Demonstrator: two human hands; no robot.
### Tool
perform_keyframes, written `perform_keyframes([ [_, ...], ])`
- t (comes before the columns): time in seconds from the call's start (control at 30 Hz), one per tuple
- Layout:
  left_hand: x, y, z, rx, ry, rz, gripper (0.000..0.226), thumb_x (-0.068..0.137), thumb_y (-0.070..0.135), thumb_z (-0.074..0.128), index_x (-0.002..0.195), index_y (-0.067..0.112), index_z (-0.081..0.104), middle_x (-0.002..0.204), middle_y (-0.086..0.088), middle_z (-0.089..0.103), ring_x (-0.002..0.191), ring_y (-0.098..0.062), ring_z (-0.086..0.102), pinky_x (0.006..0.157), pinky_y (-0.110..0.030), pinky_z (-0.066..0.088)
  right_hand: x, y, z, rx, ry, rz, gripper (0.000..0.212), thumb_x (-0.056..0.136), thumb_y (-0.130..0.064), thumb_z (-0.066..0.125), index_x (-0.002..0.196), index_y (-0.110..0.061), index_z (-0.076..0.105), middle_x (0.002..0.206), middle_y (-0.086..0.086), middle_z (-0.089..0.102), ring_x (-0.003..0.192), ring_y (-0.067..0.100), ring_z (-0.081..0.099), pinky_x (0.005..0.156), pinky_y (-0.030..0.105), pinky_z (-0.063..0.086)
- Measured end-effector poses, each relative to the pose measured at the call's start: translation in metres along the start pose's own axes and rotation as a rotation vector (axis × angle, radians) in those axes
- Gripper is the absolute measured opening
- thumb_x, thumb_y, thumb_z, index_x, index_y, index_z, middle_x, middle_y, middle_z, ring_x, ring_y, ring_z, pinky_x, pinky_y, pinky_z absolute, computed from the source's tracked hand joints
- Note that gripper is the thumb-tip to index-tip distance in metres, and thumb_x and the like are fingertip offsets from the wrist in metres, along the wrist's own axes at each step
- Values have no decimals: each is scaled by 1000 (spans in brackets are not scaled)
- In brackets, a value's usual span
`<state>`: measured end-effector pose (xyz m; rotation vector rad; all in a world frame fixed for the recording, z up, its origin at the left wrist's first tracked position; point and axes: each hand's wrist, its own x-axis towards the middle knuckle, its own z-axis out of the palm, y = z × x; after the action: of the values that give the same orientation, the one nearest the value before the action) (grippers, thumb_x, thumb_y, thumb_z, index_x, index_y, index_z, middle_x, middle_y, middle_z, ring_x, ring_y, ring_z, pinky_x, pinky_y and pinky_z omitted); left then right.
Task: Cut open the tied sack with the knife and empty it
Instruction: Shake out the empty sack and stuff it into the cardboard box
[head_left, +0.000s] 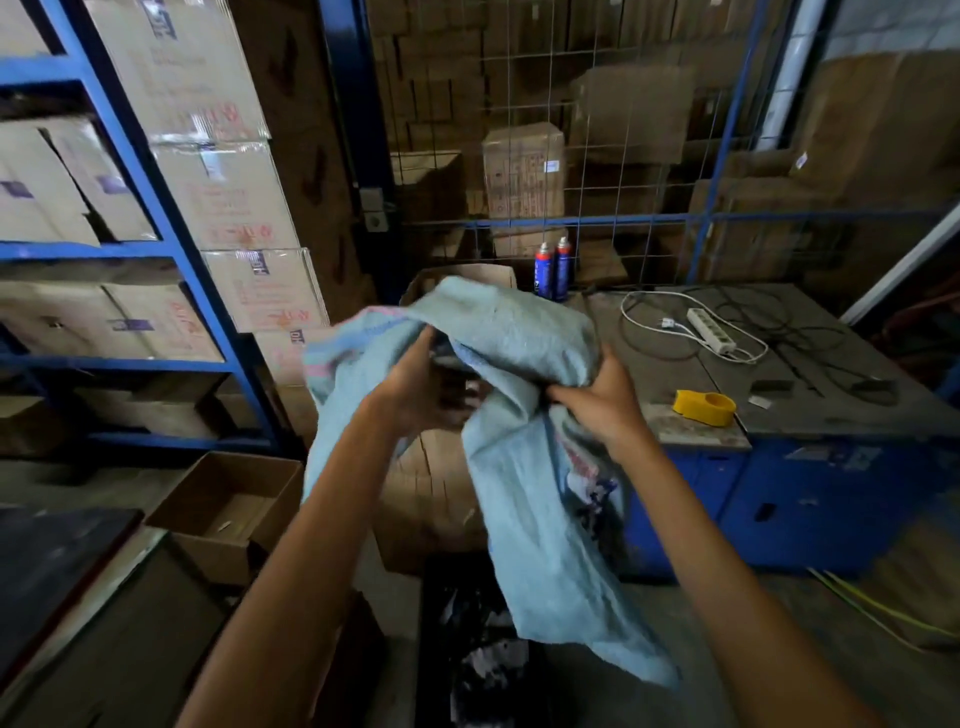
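Note:
I hold a limp light-blue woven sack (524, 332) up in front of me with both hands. My left hand (423, 395) grips its fabric from the left, with something dark half hidden under the folds by my fingers. My right hand (605, 402) clutches a bunched fold on the right. The sack's long end hangs down over a dark crate (441, 649) on the floor that holds dark jumbled items (488, 665). A yellow-handled tool (704, 404), possibly the knife, lies on the workbench to the right.
A grey-topped blue workbench (810, 415) at right carries a white power strip (711, 330), cables and two spray cans (551, 269). An open cardboard box (228, 512) sits on the floor at left. Blue shelving (156, 208) with cartons fills the left; a wire mesh fence (597, 156) stands behind.

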<state>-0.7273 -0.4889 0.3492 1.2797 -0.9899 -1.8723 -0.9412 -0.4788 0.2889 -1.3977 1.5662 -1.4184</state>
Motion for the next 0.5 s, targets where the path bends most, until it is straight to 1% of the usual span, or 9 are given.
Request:
perform_keyframes([
  [0.07, -6, -13, -30, 507, 0, -130, 107, 85, 89, 26, 115, -3, 70, 115, -26, 73, 95, -37, 69, 91, -49, 52, 10, -12, -14, -102, 47, -73, 76, 66, -10, 81, 134, -19, 50, 125, 2, 63, 114, 20, 61, 94, 30, 48],
  [0.17, -28, -23, -57, 897, 155, -264, 114, 71, 97, 36, 107, -4, 73, 92, -24, 80, 84, -37, 79, 85, -45, 62, 18, -34, -28, -123, 36, -179, 76, 68, -10, 80, 137, -20, 48, 130, 2, 61, 118, 18, 58, 101, 34, 48],
  [0.23, -36, -26, -78, 1164, 387, -67, 116, 46, 99, 51, 106, 1, 70, 85, -14, 81, 79, -29, 79, 75, -41, 65, 19, -49, -34, -75, -22, -247, 75, 69, -8, 80, 136, -19, 49, 129, 0, 61, 118, 17, 59, 102, 37, 49],
  [0.27, -37, -26, -84, 1252, 523, 95, 124, 35, 96, 57, 118, 4, 63, 99, -13, 79, 90, -29, 77, 81, -45, 64, 19, -55, -37, -39, -45, -264, 77, 69, -5, 79, 138, -19, 48, 129, -1, 61, 118, 14, 59, 101, 33, 50],
  [0.33, -36, -28, -87, 1279, 587, 440, 144, 30, 85, 75, 149, 17, 34, 143, -18, 55, 129, -36, 56, 108, -54, 47, 15, -73, -37, 91, -92, -266, 78, 72, 1, 77, 142, -16, 45, 126, -5, 60, 113, 6, 60, 96, 22, 50],
  [0.4, -26, -30, -71, 1259, 374, 666, 160, 31, 83, 82, 161, 19, 12, 161, -22, 30, 148, -39, 31, 122, -46, 25, 10, -91, -27, 255, -159, -263, 76, 71, 2, 72, 141, -12, 44, 119, -7, 61, 103, -3, 63, 88, 16, 50],
  [0.43, -21, -32, -56, 1196, 242, 684, 159, 32, 86, 80, 158, 10, 21, 158, -24, 34, 148, -39, 32, 122, -39, 26, 5, -100, -17, 313, -198, -262, 74, 70, -1, 70, 139, -11, 45, 115, -5, 62, 99, -3, 64, 86, 16, 50],
  [0.47, -19, -37, -37, 1070, 150, 653, 148, 33, 84, 82, 149, 3, 38, 145, -19, 50, 141, -36, 45, 115, -30, 37, 1, -107, -6, 372, -237, -254, 72, 69, -5, 70, 137, -11, 45, 114, -2, 63, 99, 0, 65, 88, 19, 51],
  [0.5, -17, -43, -21, 885, 94, 620, 127, 37, 68, 92, 138, 5, 49, 127, -6, 61, 130, -28, 57, 103, -21, 47, -3, -111, 5, 428, -277, -223, 69, 70, -8, 70, 135, -14, 47, 114, 2, 64, 102, 7, 66, 91, 25, 53],
])
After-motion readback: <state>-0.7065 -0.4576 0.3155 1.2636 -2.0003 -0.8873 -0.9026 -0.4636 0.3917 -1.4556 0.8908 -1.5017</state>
